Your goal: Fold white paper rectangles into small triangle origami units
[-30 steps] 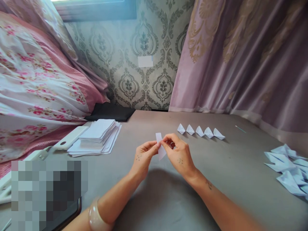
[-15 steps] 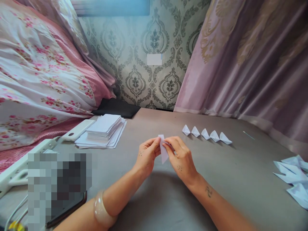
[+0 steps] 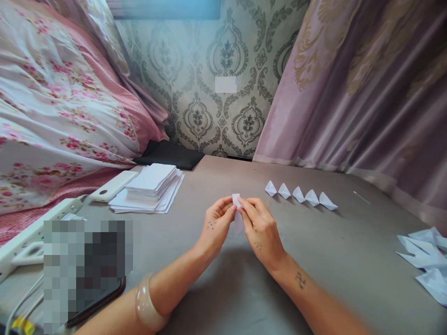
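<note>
A small folded piece of white paper (image 3: 236, 200) is pinched between both hands above the middle of the table. My left hand (image 3: 219, 222) grips it from the left, thumb and fingers closed. From the right, my right hand (image 3: 261, 223) pinches the same paper, its fingertips covering part of it. The paper's top end stands out above the fingers, while its lower part shows faintly between the hands. Beyond my right hand, several folded white paper boats (image 3: 298, 194) stand in a slanting row.
At the left lies a stack of white paper sheets (image 3: 150, 184), beside a white power bank (image 3: 113, 185) and a power strip (image 3: 66, 211). A dark phone (image 3: 104, 298) lies front left, partly blurred out. More folded paper pieces (image 3: 431, 274) lie at the right edge. A black folder (image 3: 171, 156) is at the back.
Both thumbs have come closer together on the paper, and the right fingers now cover more of it. The paper has turned so that less of its lower point shows.
</note>
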{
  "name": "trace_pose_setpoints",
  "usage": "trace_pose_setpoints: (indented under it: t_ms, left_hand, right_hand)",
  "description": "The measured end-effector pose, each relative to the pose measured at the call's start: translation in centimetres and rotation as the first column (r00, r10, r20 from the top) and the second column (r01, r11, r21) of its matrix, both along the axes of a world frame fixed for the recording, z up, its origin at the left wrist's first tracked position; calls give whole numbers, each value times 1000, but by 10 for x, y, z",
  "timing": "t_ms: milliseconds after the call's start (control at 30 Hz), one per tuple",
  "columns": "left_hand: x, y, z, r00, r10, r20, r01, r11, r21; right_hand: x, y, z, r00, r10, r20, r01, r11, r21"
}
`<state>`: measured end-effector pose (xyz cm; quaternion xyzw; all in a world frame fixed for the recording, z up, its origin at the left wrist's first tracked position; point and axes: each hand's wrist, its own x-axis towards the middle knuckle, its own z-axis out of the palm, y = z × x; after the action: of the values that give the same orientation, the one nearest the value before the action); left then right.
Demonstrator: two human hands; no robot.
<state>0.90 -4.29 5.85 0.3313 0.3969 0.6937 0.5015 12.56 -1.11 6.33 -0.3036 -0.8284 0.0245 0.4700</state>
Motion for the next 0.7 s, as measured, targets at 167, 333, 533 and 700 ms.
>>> trace_pose_setpoints:
  t_ms: [167,333,533,700]
  left_hand:
    - [1,-2,3,999,8,-50,-7,1000,15]
    - [1,-2,4,997,23,-73,-22,1000,11]
    - [0,0,2,998,-7,-70,11,999,53]
    - [1,0,-2,989,-23,-143,39,993,110]
  right_hand:
    - [-1,-1,0,1000,0,20,0,1000,-18]
    - [-1,-4,-1,999,-18,50,19,999,-31]
    - [-4,-7,0,997,-59,42,61,997,-46]
    - [-4,-8,3,992,-125,7,125,989,-82]
